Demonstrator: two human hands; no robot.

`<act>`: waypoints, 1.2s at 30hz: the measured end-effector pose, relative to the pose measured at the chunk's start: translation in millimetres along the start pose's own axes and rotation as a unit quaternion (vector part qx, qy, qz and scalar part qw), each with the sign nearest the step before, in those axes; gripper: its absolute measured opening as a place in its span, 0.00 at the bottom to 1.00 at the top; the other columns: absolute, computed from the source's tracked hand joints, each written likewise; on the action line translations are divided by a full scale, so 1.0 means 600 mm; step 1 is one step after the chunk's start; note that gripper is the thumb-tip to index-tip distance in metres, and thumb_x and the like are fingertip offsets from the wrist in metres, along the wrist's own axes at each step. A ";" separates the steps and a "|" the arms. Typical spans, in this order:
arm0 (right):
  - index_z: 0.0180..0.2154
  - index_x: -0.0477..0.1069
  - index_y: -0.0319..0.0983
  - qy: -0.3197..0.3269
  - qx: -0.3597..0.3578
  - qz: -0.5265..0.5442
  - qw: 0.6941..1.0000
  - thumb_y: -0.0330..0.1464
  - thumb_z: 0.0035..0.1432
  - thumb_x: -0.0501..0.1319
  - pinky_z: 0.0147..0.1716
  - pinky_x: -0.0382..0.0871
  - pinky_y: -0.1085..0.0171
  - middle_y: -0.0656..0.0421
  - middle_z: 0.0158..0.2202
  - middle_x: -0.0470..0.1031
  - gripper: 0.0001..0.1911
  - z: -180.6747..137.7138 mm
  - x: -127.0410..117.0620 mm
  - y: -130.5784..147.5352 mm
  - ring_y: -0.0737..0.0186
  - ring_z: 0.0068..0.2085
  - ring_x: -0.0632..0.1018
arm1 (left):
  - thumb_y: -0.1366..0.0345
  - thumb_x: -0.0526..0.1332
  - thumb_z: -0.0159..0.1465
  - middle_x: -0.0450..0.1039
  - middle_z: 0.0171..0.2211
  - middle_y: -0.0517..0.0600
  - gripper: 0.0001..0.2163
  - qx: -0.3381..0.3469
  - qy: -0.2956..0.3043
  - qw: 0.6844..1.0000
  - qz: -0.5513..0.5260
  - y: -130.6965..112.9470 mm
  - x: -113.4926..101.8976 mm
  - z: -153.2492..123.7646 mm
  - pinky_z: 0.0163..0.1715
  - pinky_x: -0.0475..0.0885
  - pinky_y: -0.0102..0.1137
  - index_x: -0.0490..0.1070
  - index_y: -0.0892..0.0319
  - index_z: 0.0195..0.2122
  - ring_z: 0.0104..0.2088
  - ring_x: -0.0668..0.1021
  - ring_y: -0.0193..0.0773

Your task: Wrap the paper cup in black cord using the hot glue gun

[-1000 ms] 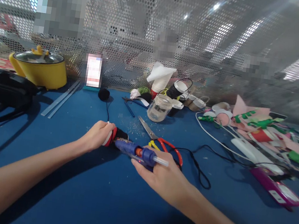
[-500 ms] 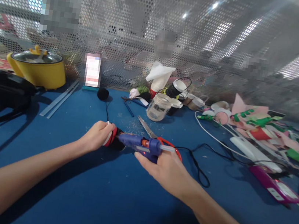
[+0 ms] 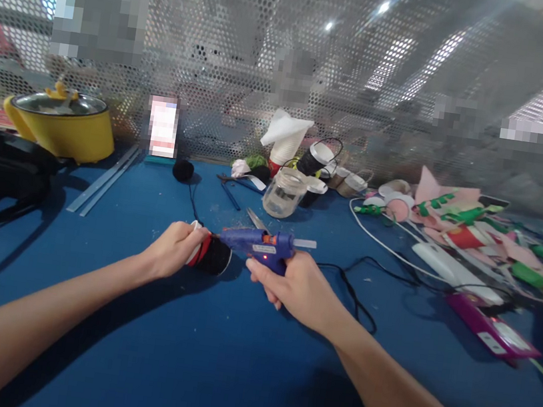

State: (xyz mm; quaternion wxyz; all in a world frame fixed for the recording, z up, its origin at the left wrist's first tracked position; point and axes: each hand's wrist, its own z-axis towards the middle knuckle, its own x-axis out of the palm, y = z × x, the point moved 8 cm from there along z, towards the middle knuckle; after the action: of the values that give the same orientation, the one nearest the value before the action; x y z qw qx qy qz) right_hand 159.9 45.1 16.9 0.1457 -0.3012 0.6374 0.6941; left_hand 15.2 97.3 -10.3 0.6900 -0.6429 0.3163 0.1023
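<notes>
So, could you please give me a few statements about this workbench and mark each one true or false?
1. The right hand holds a blue plastic glue gun. True.
2. The left hand lies flat with nothing in it. False: it holds a small cup-shaped piece wrapped in black and red.
3. A thin black strand runs from the round, fuzzy black ball toward the left hand. True.
4. The clear, round jar lies on its side. False: it stands upright.
5. The lidded yellow pot stands at the right of the view. False: it stands at the left.
</notes>
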 end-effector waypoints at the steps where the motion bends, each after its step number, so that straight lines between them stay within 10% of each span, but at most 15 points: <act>1: 0.22 0.63 0.36 0.001 -0.004 0.007 1.000 0.37 0.50 0.53 0.14 0.62 0.71 0.65 0.11 0.62 0.12 0.001 0.000 0.000 0.72 0.13 0.66 | 0.57 0.44 0.54 0.46 0.14 0.42 0.16 0.002 0.001 1.000 0.000 0.000 0.000 0.000 0.17 0.49 0.26 0.51 0.59 0.13 0.17 0.54 0.29; 36: 0.23 0.64 0.34 0.015 0.031 0.212 0.977 0.31 0.47 0.56 0.16 0.56 0.72 0.66 0.12 0.60 0.06 0.040 -0.005 -0.042 0.75 0.14 0.62 | 0.59 0.43 0.56 0.46 0.13 0.42 0.17 0.088 0.035 0.995 0.041 -0.017 0.001 -0.006 0.17 0.50 0.26 0.47 0.59 0.13 0.17 0.53 0.27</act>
State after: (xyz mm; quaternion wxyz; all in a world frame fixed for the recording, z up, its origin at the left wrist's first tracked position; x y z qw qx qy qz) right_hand 171.5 72.9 -0.9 -0.0051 -0.1648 0.7103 0.6843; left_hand 20.1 92.1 -2.2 0.7275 -0.5696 0.3740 0.0800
